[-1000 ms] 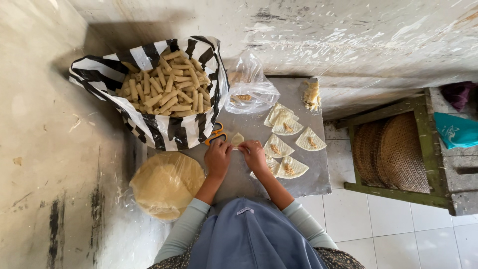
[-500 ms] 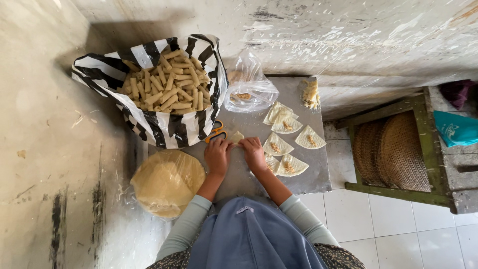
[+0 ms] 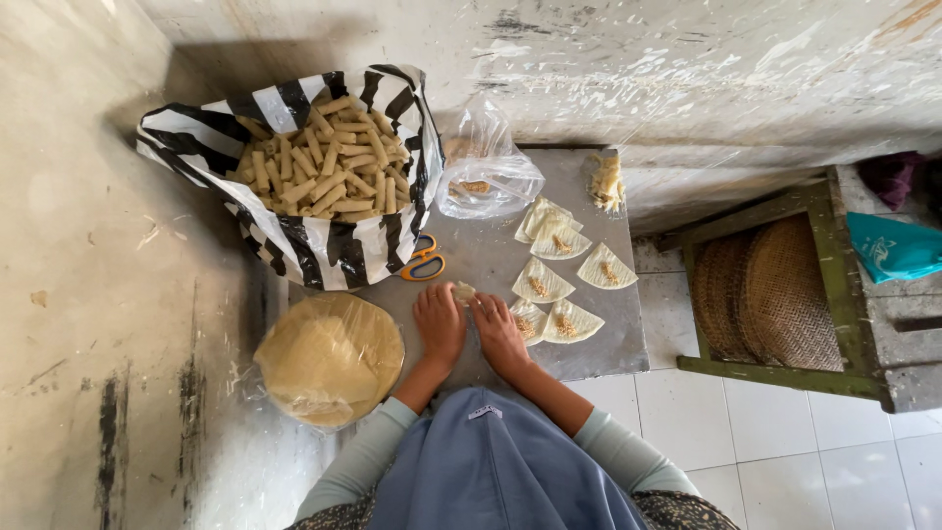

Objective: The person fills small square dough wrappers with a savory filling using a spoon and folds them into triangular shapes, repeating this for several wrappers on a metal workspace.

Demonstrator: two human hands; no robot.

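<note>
While both hands [image 3: 469,327] press table, roll [image 3: 463,291] under fingers.

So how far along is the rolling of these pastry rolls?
Done: the striped bag is heaped with finished rolls. In hand: left hand and right hand press a piece on the table. Left: several filled wedges lie unrolled, plus the wrapper stack.

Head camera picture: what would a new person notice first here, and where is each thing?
First, the black-and-white striped plastic bag heaped with pale rolled pastry sticks, at the table's far left. Next, the two bare hands: left hand and right hand press a small pale dough roll on the grey metal table. Triangular filled wrappers lie just right of them.
</note>
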